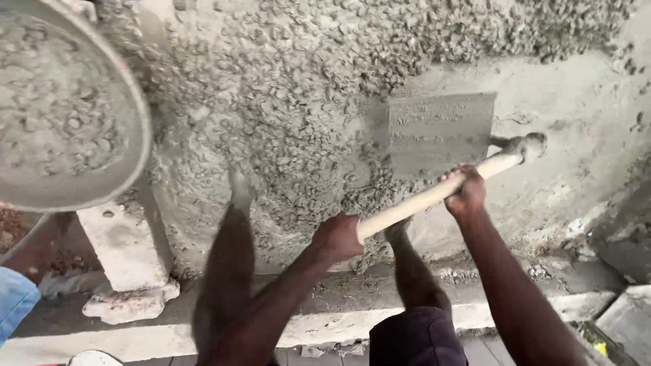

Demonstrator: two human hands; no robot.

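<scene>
Both hands clamp the hoe's smooth wooden handle point(434, 195): left hand point(338, 237) low, right hand point(466, 191) near the flat rectangular blade point(441, 134). Blade sits on coarse wet gravel concrete point(285, 115) (round pan point(68, 108) holds more).

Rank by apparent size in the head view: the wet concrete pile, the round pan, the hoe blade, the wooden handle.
1. wet concrete pile
2. round pan, though cut off by the frame and nearer the camera, so unsure
3. hoe blade
4. wooden handle, longer than the blade but thin
</scene>
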